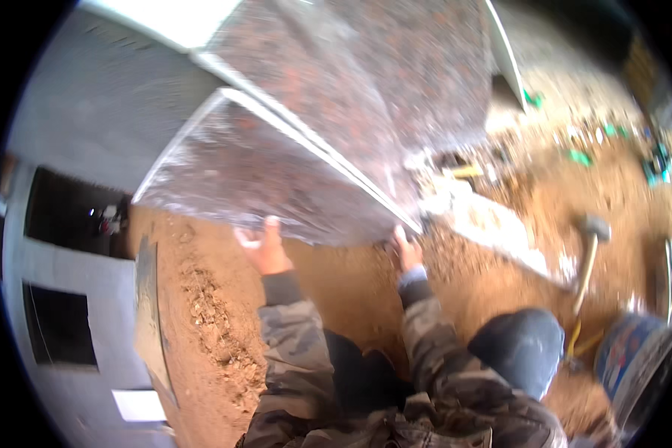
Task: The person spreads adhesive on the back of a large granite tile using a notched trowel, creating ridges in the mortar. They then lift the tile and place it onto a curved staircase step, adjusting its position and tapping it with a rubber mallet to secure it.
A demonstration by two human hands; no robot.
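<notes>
A speckled brown slab (pixel 276 168) with pale edges, which looks like polished stone, is tilted in front of me. My left hand (pixel 267 249) grips its near edge left of the middle, with the thumb on top. At the slab's near right corner, my right hand (pixel 406 250) is closed round the edge. The fingers under the slab are hidden. Just beyond lies a larger slab (pixel 418 67) of the same reddish-brown speckle; its long pale edge runs beside the held one. Motion blurs both surfaces.
To the right, a mallet (pixel 590 250) with a wooden handle rests on the dirt, near a blue bucket (pixel 635 358). A whitish sack (pixel 493 228) and rubble lie beyond my right hand. At left, a grey wall (pixel 67 276) has dark openings, and a narrow board (pixel 149 317) lies beside it.
</notes>
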